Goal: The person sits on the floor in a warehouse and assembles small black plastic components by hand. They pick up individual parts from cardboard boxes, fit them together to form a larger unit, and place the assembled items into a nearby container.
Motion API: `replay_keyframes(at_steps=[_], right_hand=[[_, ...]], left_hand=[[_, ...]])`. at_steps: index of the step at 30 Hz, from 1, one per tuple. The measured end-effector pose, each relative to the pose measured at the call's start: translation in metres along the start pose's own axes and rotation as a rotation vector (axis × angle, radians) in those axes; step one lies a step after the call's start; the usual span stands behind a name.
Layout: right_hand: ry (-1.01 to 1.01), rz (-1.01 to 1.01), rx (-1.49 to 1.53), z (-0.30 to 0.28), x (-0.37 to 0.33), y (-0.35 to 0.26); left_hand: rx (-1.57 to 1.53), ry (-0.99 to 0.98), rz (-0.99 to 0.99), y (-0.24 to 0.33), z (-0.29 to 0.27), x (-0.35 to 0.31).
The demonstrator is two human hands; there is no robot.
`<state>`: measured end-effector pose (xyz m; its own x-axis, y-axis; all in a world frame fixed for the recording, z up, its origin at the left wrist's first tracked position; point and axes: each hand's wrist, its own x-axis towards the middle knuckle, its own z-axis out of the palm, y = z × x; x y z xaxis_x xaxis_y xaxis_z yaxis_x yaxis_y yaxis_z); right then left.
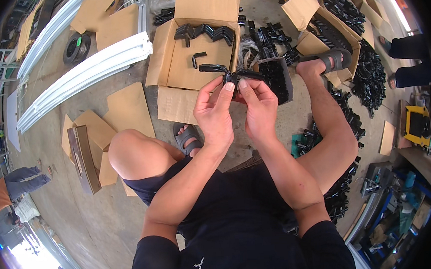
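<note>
Between my left hand [215, 112] and my right hand [259, 106] is a glossy black angled connector [213, 67]. Its arms stick out to both sides above my fingertips. Both hands pinch it near its middle with thumbs and fingertips. I cannot tell whether it is one piece or two joined. Just beyond is an open cardboard box [175, 98]. Inside it, a row of black angled connectors [203, 31] lines the far end, with a few loose ones nearer. Beside my right hand stands a dark bin [288, 82] of small black parts.
Heaps of black connectors [370, 76] lie on the right and beyond the bin. A second open carton [340, 31] holds more. White metal profiles [86, 76] and flattened cardboard [133, 110] lie on the left. Other people's legs [413, 60] show at right, another person [21, 182] at left.
</note>
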<state>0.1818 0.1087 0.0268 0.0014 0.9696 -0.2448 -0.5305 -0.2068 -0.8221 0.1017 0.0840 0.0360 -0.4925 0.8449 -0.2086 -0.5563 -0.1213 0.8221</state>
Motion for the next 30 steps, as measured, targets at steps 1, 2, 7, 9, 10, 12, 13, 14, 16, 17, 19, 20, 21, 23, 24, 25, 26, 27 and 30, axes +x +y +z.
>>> replay_keyframes(at_steps=[1, 2, 7, 9, 10, 12, 13, 14, 16, 17, 19, 20, 21, 23, 24, 25, 26, 27, 30], right_hand=[[-0.001, 0.029, -0.009, 0.001, 0.001, 0.004], [-0.008, 0.058, -0.021, 0.003, 0.003, 0.005], [0.043, -0.025, -0.225, 0.007, -0.009, 0.012], [-0.014, 0.083, -0.198, -0.017, 0.001, 0.008], [-0.071, 0.127, -0.085, -0.016, 0.004, 0.016], [0.048, 0.067, -0.093, -0.018, 0.013, 0.02], [0.023, 0.058, -0.133, -0.024, 0.019, 0.023], [-0.017, 0.043, -0.139, -0.02, 0.017, 0.022], [-0.043, 0.06, -0.106, -0.006, 0.012, 0.021], [-0.036, 0.048, -0.097, -0.006, 0.008, 0.02], [0.004, 0.02, -0.09, 0.0, -0.003, 0.015], [-0.037, 0.042, -0.085, -0.008, 0.005, 0.018], [-0.076, 0.063, -0.08, -0.022, 0.015, 0.024], [-0.095, 0.067, -0.088, -0.023, 0.019, 0.021], [-0.077, 0.048, -0.099, -0.023, 0.017, 0.023], [-0.058, 0.027, -0.107, -0.018, 0.014, 0.02], [-0.088, 0.041, -0.097, -0.025, 0.02, 0.024], [-0.118, 0.054, -0.086, -0.038, 0.03, 0.031], [-0.112, 0.031, -0.079, -0.03, 0.022, 0.028]], left_hand=[[0.004, 0.012, 0.001, 0.002, -0.003, 0.002], [0.005, 0.026, 0.005, 0.005, -0.005, 0.004], [-0.089, 0.004, -0.074, 0.027, -0.01, -0.007], [0.002, -0.034, -0.047, 0.008, -0.006, -0.007], [-0.017, 0.05, 0.062, -0.005, -0.007, -0.001], [-0.05, -0.005, -0.009, -0.018, -0.006, 0.009], [-0.076, -0.017, -0.014, -0.008, -0.007, 0.009], [-0.104, -0.025, -0.024, -0.001, -0.008, 0.006], [-0.089, -0.032, 0.029, 0.009, -0.013, 0.005], [-0.073, -0.031, 0.057, -0.002, -0.013, 0.001], [-0.054, -0.015, 0.069, -0.011, -0.012, -0.002], [-0.052, -0.007, 0.066, -0.011, -0.009, -0.001], [-0.065, -0.018, 0.078, -0.01, -0.009, 0.0], [-0.058, -0.028, 0.069, -0.011, -0.009, 0.003], [-0.056, -0.033, 0.063, -0.012, -0.009, 0.004], [-0.052, -0.035, 0.064, -0.012, -0.008, 0.005], [-0.048, -0.037, 0.066, -0.011, -0.007, 0.005], [-0.045, -0.038, 0.067, -0.011, -0.006, 0.005], [-0.068, -0.046, 0.084, -0.012, -0.006, 0.006]])
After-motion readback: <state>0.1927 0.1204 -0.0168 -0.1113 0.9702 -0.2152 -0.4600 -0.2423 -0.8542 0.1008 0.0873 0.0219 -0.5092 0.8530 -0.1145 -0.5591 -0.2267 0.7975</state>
